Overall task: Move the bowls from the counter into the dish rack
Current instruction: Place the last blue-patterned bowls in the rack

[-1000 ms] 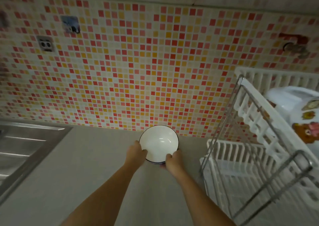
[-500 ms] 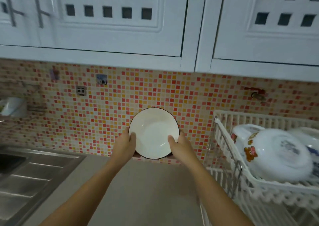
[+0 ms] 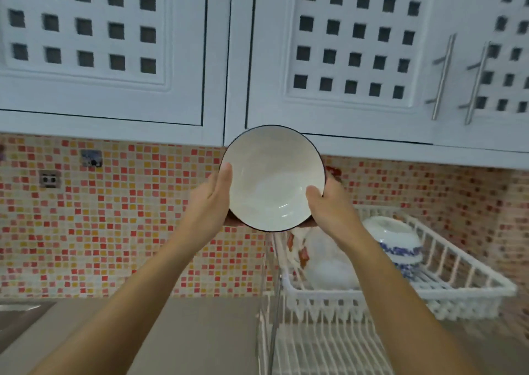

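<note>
A white bowl with a dark rim (image 3: pixel 272 174) is held up in the air, tilted so its inside faces me. My left hand (image 3: pixel 210 203) grips its left edge and my right hand (image 3: pixel 329 208) grips its right edge, thumbs on the inside. The bowl hangs above the left end of the white two-tier dish rack (image 3: pixel 472 291). In the rack's upper tier lie a large white bowl with a red-orange print (image 3: pixel 323 263), partly hidden by my right forearm, and an upturned blue-and-white bowl (image 3: pixel 398 243).
White upper cabinets with square cut-outs (image 3: pixel 343 45) hang just behind the raised bowl. A mosaic tile wall (image 3: pixel 100 217) backs the beige counter (image 3: pixel 186 337). A steel sink edge (image 3: pixel 17 314) shows at the far left. The rack's lower tier (image 3: pixel 329 351) sits on the counter.
Both hands have lifted the bowl from the counter up and to the right, toward the rack's upper tier. My view has swung up and right, bringing the cabinets and rack into sight.
</note>
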Demonstrator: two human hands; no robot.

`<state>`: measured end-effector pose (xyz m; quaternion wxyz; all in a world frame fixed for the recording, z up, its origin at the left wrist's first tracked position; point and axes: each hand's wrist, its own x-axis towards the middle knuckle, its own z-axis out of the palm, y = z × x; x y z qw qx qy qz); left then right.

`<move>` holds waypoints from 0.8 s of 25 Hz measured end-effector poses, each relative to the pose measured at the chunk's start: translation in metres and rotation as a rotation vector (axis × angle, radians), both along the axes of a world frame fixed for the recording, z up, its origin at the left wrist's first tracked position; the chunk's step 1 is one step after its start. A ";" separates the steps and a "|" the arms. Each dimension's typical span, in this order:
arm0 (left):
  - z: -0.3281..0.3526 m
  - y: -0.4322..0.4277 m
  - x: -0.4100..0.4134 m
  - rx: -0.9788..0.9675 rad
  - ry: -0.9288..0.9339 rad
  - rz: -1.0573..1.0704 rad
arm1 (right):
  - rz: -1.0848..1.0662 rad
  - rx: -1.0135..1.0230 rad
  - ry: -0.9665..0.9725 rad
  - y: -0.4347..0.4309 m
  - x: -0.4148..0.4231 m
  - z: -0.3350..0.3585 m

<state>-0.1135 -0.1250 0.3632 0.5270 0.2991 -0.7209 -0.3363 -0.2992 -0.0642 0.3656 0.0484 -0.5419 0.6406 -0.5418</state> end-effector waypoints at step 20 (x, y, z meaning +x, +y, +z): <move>0.015 0.087 -0.241 0.167 -0.241 -0.640 | 0.379 0.164 0.149 0.143 -0.286 -0.004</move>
